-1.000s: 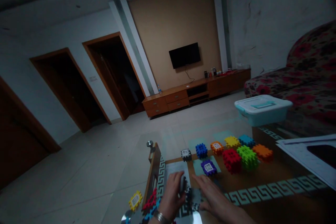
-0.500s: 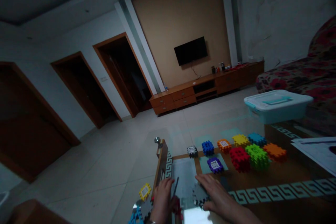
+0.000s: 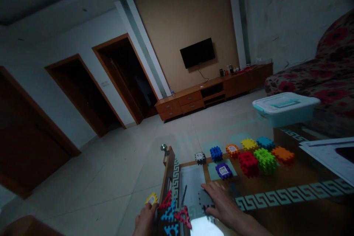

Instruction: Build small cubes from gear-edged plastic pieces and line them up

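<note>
**Q:** Item under the hand?
**A:** One gray toothed plastic block [image 3: 206, 200], lying flat under the right hand [image 3: 221, 202], near the close edge of a glass-topped table [image 3: 169, 171], just beside a paper sheet [image 3: 190, 188].

**Q:** Finger state, right side?
**A:** Fingers [image 3: 211, 191] slightly apart, laid over the block, no visible clamp.

**Q:** Left side?
**A:** Left hand [image 3: 145, 221] low in the frame, close to a yellow labeled tile [image 3: 151, 199]. Fingers apparently together; any grip impossible to tell.

**Q:** Handling notes for the gray block?
**A:** Probably light and stiff, hollow plastic, not fragile. Smooth faces likely slippery on glass. Best hold likely at the notched rim, thumb opposite fingers, rather than a flat press from above.

**Q:** Appearance?
**A:** Dull gray, notched all round like a gear, dim in poor light.

**Q:** Other stock nearby?
**A:** Loose heap of red, blue and pink triangular pieces [image 3: 173, 210] between the hands. Farther along the table, a red block [image 3: 248, 164], a green block [image 3: 265, 161], an orange block [image 3: 282, 155] and a purple labeled block [image 3: 223, 170] on a pale square. Lidded plastic tub [image 3: 284, 108] past the far corner.
</note>
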{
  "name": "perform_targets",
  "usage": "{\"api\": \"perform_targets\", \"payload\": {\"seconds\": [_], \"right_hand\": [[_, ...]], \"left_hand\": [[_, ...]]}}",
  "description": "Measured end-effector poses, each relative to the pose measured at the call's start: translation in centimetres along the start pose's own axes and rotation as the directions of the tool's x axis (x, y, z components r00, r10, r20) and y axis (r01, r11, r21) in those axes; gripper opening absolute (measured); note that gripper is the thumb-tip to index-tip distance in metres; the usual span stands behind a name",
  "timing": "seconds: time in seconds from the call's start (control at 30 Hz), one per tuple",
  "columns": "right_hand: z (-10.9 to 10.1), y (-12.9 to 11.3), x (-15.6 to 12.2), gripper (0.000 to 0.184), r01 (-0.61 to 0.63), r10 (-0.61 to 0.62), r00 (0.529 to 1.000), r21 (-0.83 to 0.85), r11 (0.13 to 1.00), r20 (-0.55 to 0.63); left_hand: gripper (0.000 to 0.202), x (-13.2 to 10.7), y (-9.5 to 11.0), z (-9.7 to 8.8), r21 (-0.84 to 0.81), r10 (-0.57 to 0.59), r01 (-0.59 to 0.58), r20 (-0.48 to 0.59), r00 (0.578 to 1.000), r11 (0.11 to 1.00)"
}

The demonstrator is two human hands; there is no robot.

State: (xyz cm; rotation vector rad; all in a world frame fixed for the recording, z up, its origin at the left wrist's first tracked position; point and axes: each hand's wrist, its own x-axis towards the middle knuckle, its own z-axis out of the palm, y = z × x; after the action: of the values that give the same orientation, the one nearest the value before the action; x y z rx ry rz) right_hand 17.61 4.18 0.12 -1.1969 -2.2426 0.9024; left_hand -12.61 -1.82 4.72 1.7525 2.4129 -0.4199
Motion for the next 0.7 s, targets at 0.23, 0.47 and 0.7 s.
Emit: {"api": "perform_targets", "payload": {"seconds": [0.23,0.47,0.7], "right_hand": [[-0.4,-1.3,0.0,0.072,-0.04,0.042,0.998,-0.04,0.998,0.036],[-0.2,-1.5,0.3,0.067,-0.075,0.071,0.997,-0.079,0.994,-0.042],[-1.0,-1.7,-0.1,0.068,-0.103,0.094,0.992,-0.114,0.988,-0.085]], "left_hand": [[0.056,-0.3,0.0,-0.5,-0.001,0.01,-0.01,-0.021,1.0,1.0],[0.05,-1.4,2.3,-3.9,-0.059,0.081,-0.087,-0.105,0.991,0.994],[0.072,-2.2,10.0,-5.2,-0.234,0.385,-0.402,-0.115,0.916,0.885]]}}
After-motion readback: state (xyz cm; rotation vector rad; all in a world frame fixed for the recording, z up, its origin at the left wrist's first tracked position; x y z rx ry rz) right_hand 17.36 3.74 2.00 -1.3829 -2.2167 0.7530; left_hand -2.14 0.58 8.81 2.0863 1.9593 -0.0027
